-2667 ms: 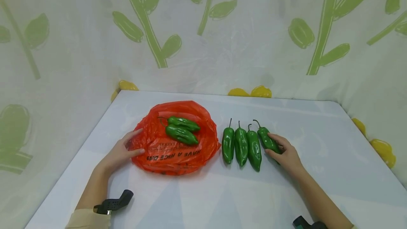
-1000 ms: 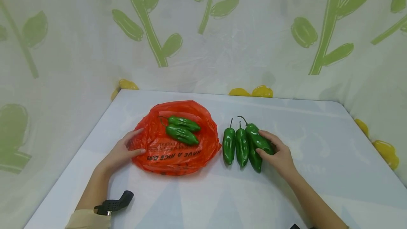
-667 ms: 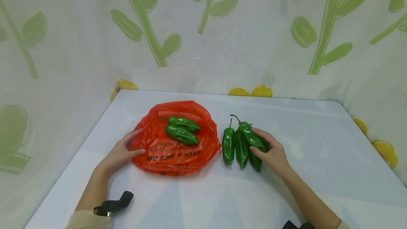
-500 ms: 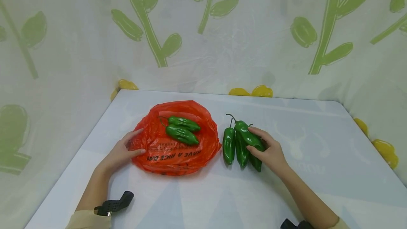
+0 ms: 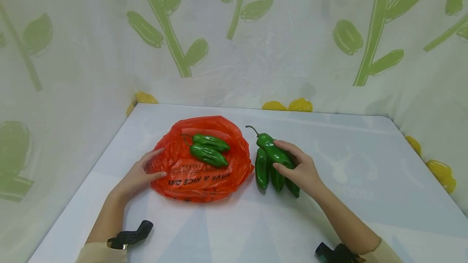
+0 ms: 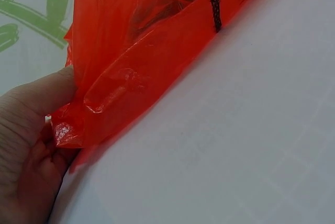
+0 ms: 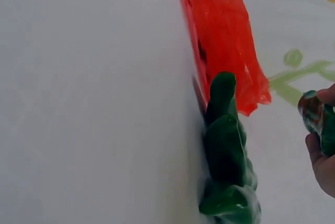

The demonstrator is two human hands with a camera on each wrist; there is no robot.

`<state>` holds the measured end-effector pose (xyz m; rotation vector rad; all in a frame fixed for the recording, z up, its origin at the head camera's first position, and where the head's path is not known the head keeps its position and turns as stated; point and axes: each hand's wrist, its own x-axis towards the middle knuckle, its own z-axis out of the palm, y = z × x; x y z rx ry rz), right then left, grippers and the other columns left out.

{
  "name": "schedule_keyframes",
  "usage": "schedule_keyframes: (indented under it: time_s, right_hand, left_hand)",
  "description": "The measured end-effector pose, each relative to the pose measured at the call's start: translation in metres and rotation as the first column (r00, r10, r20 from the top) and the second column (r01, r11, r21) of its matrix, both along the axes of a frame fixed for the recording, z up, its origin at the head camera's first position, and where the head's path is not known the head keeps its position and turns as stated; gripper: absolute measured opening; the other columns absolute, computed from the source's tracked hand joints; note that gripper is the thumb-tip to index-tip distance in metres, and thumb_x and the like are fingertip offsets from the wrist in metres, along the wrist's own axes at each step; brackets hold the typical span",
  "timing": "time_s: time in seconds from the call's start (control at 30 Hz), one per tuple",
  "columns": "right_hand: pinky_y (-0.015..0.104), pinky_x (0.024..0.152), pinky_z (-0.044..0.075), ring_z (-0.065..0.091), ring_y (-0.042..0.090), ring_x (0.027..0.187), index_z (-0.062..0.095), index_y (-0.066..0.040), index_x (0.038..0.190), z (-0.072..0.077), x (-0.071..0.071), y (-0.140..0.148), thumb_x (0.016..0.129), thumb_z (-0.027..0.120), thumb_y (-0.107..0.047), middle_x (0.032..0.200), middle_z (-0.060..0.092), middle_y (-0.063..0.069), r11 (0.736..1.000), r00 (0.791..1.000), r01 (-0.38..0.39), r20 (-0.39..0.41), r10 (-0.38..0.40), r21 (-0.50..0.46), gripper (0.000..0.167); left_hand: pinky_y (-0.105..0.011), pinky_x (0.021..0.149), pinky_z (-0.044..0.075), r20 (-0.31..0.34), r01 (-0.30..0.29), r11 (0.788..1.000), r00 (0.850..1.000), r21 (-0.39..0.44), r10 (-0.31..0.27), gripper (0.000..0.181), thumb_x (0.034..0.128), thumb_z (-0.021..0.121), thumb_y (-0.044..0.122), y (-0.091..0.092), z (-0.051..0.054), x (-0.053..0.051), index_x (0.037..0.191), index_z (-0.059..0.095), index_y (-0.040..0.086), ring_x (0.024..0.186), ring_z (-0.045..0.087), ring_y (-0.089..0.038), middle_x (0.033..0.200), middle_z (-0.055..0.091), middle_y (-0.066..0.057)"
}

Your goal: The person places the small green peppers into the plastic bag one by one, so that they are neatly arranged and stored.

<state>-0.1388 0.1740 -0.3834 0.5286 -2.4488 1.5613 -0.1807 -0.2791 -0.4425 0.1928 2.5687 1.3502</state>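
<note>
My right hand (image 5: 300,170) grips a green chili pepper (image 5: 269,148) between thumb and fingers, stem pointing to the far left. The pepper is raised over three others (image 5: 262,169), which lie side by side and are partly covered by it. In the right wrist view, the held pepper (image 7: 313,111) is apart from the row of peppers (image 7: 225,145). My left hand (image 5: 138,175) pinches the left edge of a red plastic bag (image 5: 172,153); the left wrist view shows the thumb (image 6: 49,90) against the film. Two green peppers (image 5: 208,154) rest on the bag.
A white table (image 5: 226,230) with faint grey prints carries everything. Behind and around it hangs a pale curtain (image 5: 285,64) with green leaf and yellow flower patterns. A black wrist camera (image 5: 131,234) sits on each forearm.
My right hand has lifted the rightmost pepper and carried it left over the other three, toward the bag. The left hand and the two peppers on the bag have stayed put.
</note>
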Motion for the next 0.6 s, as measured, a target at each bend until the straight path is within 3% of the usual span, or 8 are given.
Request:
schedule_keyframes:
  time_s: [0.2, 0.6]
  right_hand:
    - [0.016, 0.091, 0.046, 0.051, 0.027, 0.121, 0.055, -0.008, 0.131, 0.007, -0.004, -0.008, 0.08, 0.071, 0.0, 0.135, 0.052, 0.011, 1.0, 1.0, -0.022, 0.001, 0.022, 0.003, 0.053]
    - [0.021, 0.09, 0.049, 0.053, 0.031, 0.119, 0.055, -0.003, 0.129, 0.015, -0.015, -0.033, 0.08, 0.07, 0.003, 0.134, 0.053, 0.014, 0.994, 0.992, -0.108, -0.065, 0.106, -0.016, 0.052]
  left_hand:
    - [-0.067, 0.103, 0.028, -0.007, 0.009, 1.0, 1.0, 0.0, -0.009, 0.083, 0.0819, 0.071, 0.037, 0.001, 0.002, 0.0, 0.149, 0.027, 0.017, 0.14, 0.015, -0.044, 0.154, 0.019, -0.019]
    - [-0.066, 0.104, 0.026, -0.013, 0.007, 1.0, 1.0, 0.013, -0.007, 0.082, 0.0828, 0.071, 0.035, 0.0, 0.002, 0.002, 0.149, 0.027, 0.017, 0.14, 0.014, -0.044, 0.154, 0.019, -0.019]
